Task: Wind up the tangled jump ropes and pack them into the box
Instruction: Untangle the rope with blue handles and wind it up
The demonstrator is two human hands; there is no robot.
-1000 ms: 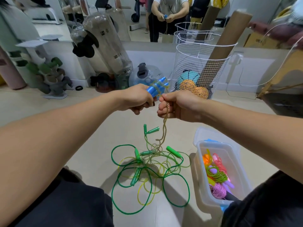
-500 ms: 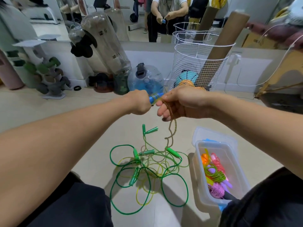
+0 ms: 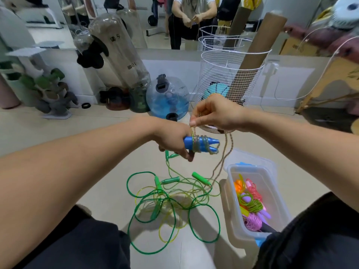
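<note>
My left hand (image 3: 173, 139) grips two blue jump-rope handles (image 3: 202, 145) held side by side, with several turns of pale glittery rope wound round them. Just above them my right hand (image 3: 215, 114) pinches that rope (image 3: 221, 164), which hangs in a loop down toward the floor. On the floor below lies a tangle of green and yellow jump ropes (image 3: 171, 202) with green handles. To the right stands a clear plastic box (image 3: 232, 202) holding several wound ropes in orange, pink, green and purple.
A white wire basket (image 3: 231, 78) with a cardboard tube and balls stands behind my hands. A blue water jug (image 3: 168, 98), tall clear bottles and a dumbbell rack (image 3: 48, 90) line the mirrored wall. My dark-clad knees frame the bottom of the view.
My left hand has dropped lower and turned the blue handles sideways. My right hand has risen above them, laying more turns of rope round the handles.
</note>
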